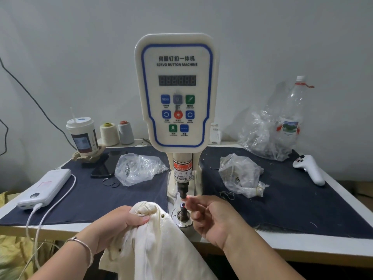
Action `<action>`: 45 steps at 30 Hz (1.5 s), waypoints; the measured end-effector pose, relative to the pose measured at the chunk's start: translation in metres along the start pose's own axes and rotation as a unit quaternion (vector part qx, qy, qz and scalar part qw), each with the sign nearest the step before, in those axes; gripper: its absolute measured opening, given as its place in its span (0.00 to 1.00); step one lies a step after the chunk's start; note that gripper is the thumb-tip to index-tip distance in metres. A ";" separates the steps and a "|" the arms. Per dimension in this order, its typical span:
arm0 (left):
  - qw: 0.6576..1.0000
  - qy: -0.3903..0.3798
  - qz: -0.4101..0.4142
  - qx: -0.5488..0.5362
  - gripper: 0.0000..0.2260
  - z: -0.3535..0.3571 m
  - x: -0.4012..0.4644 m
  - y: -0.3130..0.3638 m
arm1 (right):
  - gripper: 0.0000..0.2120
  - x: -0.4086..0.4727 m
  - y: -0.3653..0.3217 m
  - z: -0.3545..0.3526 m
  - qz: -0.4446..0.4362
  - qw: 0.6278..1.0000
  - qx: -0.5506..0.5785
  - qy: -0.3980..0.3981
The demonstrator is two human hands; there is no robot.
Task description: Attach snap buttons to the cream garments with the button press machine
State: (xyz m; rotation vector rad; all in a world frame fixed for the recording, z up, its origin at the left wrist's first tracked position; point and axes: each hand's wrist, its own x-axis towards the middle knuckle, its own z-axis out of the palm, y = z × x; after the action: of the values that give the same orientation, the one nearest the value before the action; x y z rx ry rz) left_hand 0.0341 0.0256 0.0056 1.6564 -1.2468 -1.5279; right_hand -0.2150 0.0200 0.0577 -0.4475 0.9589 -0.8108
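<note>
The left hand (121, 221) bunches a fold of the cream ribbed-knit garment (157, 239), fingers curled over the soft cloth and thumb pressed on top, holding it just left of the press post. One small brass-coloured snap (162, 215) already sits in the fabric just right of that grip, so at least one fastening looks done; more of the garment hangs below the table edge, and how many remain cannot be judged. The right hand (210, 217) reaches its fingertips (190, 200) between the black upper punch (182, 190) and the lower metal die (183, 209) of the cream plastic servo button press machine (177, 91), probably seating a snap part, though none is clearly visible in the pinch. The cloth is not yet over the die.
</note>
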 end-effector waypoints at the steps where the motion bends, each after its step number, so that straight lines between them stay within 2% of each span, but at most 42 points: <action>1: 1.000 -0.002 0.000 -0.002 0.17 0.000 0.000 0.000 | 0.08 0.000 0.000 0.000 0.002 1.000 -0.004 0.001; 12: 1.000 0.010 -0.001 0.003 0.17 0.003 -0.005 0.003 | 0.03 0.003 0.008 0.006 -0.006 0.999 0.039 -0.032; 16: 1.000 0.011 -0.003 0.005 0.10 0.003 -0.006 0.002 | 0.03 0.007 0.008 0.008 -0.002 0.999 0.044 -0.021; 21: 1.000 0.023 -0.009 0.010 0.16 0.004 -0.005 0.002 | 0.05 0.011 0.008 0.006 -0.006 0.999 0.038 -0.014; 28: 1.000 0.024 -0.010 0.014 0.17 0.003 -0.004 0.002 | 0.08 0.014 0.007 0.004 0.002 1.000 0.020 -0.011; 32: 1.000 0.022 -0.008 0.012 0.16 0.002 -0.004 0.001 | 0.07 0.016 0.007 0.003 -0.009 1.000 0.001 0.018; 36: 1.000 0.023 -0.011 0.012 0.17 0.003 -0.006 0.002 | 0.05 0.021 0.002 -0.010 -0.074 0.993 -0.022 0.091; 40: 0.999 0.025 -0.015 0.014 0.16 0.004 -0.008 0.004 | 0.06 0.024 0.001 -0.043 -0.186 0.958 -0.135 0.174; 43: 0.999 0.026 -0.015 0.015 0.16 0.004 -0.006 0.005 | 0.06 0.025 -0.002 -0.069 -0.279 0.901 -0.239 0.230; 45: 1.000 0.024 -0.014 0.013 0.16 0.003 -0.005 0.004 | 0.07 0.026 -0.008 -0.083 -0.347 0.841 -0.315 0.268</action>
State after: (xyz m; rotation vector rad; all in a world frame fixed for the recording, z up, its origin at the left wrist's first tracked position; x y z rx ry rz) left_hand 0.0302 0.0289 0.0105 1.7239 -1.2284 -1.4855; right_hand -0.2810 -0.0051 0.0060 -1.2348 1.6393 -1.3103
